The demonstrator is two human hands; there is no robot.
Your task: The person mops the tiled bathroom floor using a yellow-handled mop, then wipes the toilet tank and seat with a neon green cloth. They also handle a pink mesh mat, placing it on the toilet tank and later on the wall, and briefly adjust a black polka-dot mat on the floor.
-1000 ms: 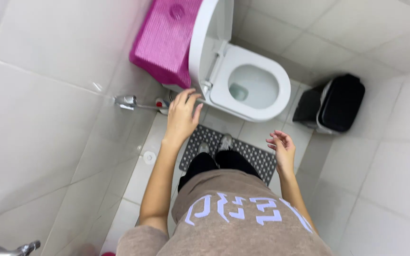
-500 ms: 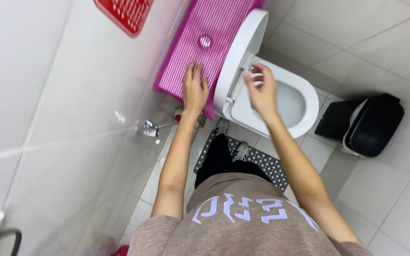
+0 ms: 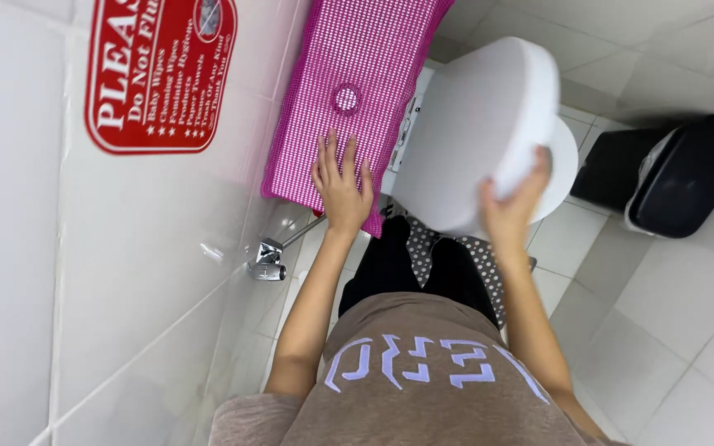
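Flat and open, the left hand [image 3: 342, 183] lies palm down on the pink cover [image 3: 357, 91] that wraps the toilet tank, its fingers spread and pointing up toward the round button [image 3: 346, 98] in the middle of the cover; it grips nothing. To its right, the right hand [image 3: 512, 206] is curled around the front edge of the white toilet lid [image 3: 477, 132], thumb on the near side and fingers wrapped over the rim, so it has hold of the lid. That lid stands tilted, part way between upright and down, and hides most of the toilet bowl [image 3: 566, 161], of which only a curved white strip shows past the lid's far edge. Below the hands a grey dotted mat [image 3: 423, 244] lies on the tiled floor [image 3: 679, 330] in front of the toilet, with the person's dark trousers above it. On the left wall hangs a red sign [image 3: 159, 74] with white lettering, and lower down a chrome valve [image 3: 268, 263] with a thin pipe sticks out near the base of the tank. Well apart on the right, a black bin [image 3: 679, 177] stands on the floor beside the toilet.
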